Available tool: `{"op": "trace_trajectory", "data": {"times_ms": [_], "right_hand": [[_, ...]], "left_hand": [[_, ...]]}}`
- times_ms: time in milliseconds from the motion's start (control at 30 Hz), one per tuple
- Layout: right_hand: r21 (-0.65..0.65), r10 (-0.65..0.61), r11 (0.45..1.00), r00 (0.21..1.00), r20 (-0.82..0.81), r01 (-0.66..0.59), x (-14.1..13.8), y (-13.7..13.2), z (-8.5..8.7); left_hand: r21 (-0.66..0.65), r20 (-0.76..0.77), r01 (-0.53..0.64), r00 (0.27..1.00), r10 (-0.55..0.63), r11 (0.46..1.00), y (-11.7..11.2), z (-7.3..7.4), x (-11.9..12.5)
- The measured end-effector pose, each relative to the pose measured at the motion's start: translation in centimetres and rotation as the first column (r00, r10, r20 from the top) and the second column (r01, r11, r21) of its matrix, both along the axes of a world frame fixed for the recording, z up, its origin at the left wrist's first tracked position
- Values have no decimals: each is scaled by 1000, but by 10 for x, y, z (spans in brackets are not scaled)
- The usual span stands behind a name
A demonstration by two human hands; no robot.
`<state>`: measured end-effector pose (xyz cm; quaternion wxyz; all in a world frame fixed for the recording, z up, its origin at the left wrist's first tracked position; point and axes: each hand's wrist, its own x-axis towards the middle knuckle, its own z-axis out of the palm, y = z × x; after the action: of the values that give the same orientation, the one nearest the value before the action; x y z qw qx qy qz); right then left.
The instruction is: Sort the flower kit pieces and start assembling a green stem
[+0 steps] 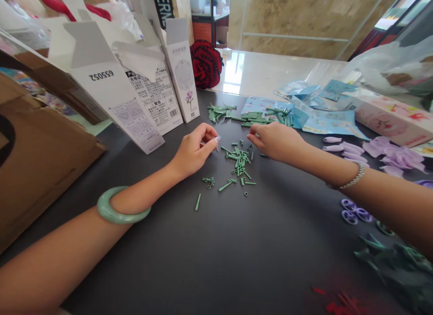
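Along the far left of the desk stand three white cartons. My left hand pinches one small clear piece between thumb and fingertips. Just right of it, mid-desk, lies one loose heap of green plastic parts, too many to count. My right hand hovers beside the heap, fingers together; I cannot tell whether they hold anything. Lilac petals lie towards the right edge.

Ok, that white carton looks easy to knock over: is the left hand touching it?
Apart. The head view shows dark tabletop between the left hand and the lower corner of the white carton.
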<state>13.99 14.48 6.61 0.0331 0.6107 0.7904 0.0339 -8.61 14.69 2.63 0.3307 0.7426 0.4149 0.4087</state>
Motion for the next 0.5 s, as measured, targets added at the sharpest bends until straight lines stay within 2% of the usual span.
{"op": "trace_trajectory", "data": {"times_ms": [100, 267, 500], "right_hand": [[-13, -21, 1000, 999, 29, 22, 4, 5, 4], [-157, 18, 988, 996, 88, -4, 19, 9, 10], [-338, 72, 941, 980, 183, -6, 22, -10, 11]], "left_hand": [[6, -17, -7, 1000, 7, 1000, 0, 0, 0], [17, -51, -13, 999, 14, 1000, -1, 1, -1], [61, -93, 0, 996, 6, 998, -1, 2, -1]]}}
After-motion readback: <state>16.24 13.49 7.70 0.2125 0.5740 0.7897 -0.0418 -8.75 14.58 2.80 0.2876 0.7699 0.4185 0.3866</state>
